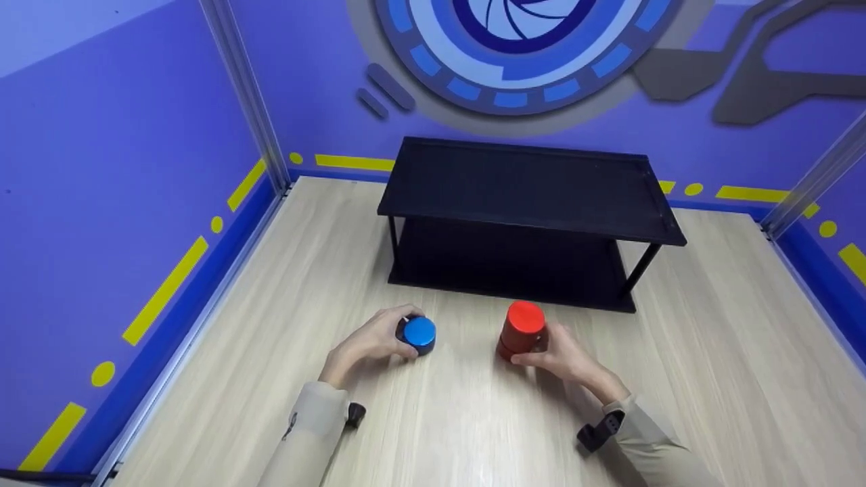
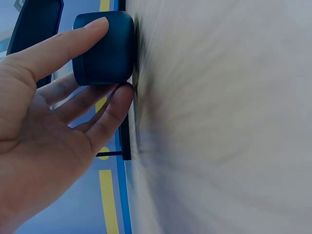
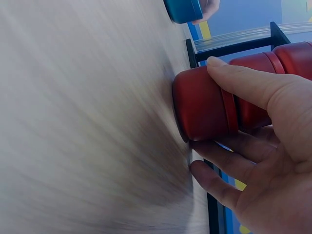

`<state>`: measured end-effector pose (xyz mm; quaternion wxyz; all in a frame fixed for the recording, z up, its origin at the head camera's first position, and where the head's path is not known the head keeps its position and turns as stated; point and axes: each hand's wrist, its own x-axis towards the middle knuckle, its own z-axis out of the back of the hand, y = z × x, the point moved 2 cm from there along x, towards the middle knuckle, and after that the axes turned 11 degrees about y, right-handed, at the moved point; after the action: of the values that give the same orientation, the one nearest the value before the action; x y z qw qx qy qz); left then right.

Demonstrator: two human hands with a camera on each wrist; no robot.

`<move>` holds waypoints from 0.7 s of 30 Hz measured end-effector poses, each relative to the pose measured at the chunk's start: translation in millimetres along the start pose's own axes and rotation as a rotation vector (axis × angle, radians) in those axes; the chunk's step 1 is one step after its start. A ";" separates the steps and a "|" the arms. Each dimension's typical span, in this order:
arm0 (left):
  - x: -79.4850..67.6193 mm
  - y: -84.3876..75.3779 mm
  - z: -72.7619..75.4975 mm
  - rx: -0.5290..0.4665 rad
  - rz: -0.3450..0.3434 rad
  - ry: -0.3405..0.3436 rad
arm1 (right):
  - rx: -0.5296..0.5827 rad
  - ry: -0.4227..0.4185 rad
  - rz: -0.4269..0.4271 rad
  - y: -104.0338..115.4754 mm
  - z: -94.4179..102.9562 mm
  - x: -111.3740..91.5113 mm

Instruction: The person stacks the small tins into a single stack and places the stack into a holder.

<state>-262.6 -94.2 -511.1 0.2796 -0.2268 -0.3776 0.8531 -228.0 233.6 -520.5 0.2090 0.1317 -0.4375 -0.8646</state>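
Note:
My left hand (image 1: 377,336) holds a small round blue canister (image 1: 420,331), thumb on one side and fingers on the other. In the left wrist view the blue canister (image 2: 105,51) stands upright on or just above the table. To the right, my right hand (image 1: 565,353) grips a stack of small red canisters (image 1: 525,321) low down. The right wrist view shows the thumb and fingers about the bottom red canister (image 3: 202,105), which stands at the table surface. More red canisters rise above it, partly hidden behind the hand.
A black two-level shelf (image 1: 534,186) stands behind both hands, its lower board (image 1: 507,260) close to the red stack. Blue printed walls (image 1: 135,169) enclose the pale wooden table (image 1: 433,419) at the back and sides. Each forearm wears a small black device (image 1: 601,431).

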 end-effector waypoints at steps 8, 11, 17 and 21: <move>3.9 -6.5 0.4 -0.008 -0.008 -0.005 | -0.009 -0.003 0.016 0.7 0.2 -0.6; 5.9 -9.5 1.4 -0.003 0.006 -0.005 | -0.008 -0.005 0.011 0.6 0.1 -0.5; 9.9 -17.4 3.3 0.001 0.010 -0.004 | -0.015 -0.003 0.016 0.1 -0.8 -0.4; 12.8 -23.4 4.3 -0.008 0.005 -0.001 | -0.018 0.003 0.023 -0.6 -1.3 -0.4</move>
<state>-267.5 -75.1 -492.7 0.2764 -0.2284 -0.3806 0.8524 -227.2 233.2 -521.8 0.2208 0.1264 -0.4310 -0.8658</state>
